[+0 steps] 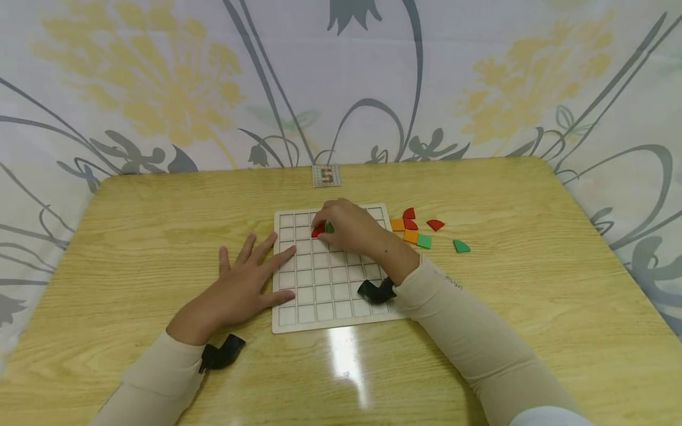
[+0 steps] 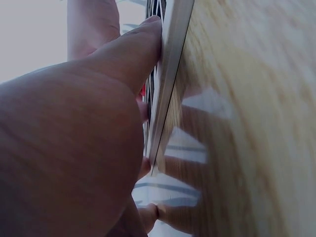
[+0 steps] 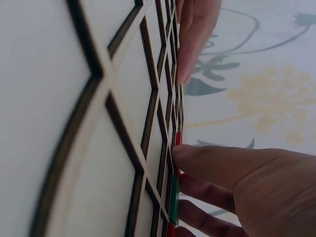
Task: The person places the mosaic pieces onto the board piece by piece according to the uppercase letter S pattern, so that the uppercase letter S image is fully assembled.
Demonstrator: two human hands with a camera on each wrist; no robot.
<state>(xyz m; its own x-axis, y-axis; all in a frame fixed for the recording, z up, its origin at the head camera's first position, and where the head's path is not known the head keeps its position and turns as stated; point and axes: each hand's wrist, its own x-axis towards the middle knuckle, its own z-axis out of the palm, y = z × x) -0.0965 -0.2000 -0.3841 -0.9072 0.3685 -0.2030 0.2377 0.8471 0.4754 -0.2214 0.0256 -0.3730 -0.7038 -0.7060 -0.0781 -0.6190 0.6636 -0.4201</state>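
Observation:
A pale grid board [image 1: 324, 294] lies on the table, its square cells framed by raised edges. My left hand [image 1: 245, 290] rests with spread fingers over the board's left edge, some fingertips and the thumb on it. Near the board's far side my right hand [image 1: 354, 228] pinches a red quarter-circle tile [image 1: 318, 231] at a cell, thumb on its near side. Just right of it sits a green tile [image 1: 329, 227], partly covered by the fingers. In the right wrist view the thumb touches the red tile [image 3: 178, 139], and the green tile [image 3: 174, 200] is beside it.
Right of the board lie loose tiles: orange squares [image 1: 411, 236], a green square [image 1: 424, 241], red quarter-circles [image 1: 435, 225] and a green quarter-circle [image 1: 461, 246]. A small pattern card [image 1: 327, 176] lies at the table's back edge, before a flowered cloth [image 1: 341, 89].

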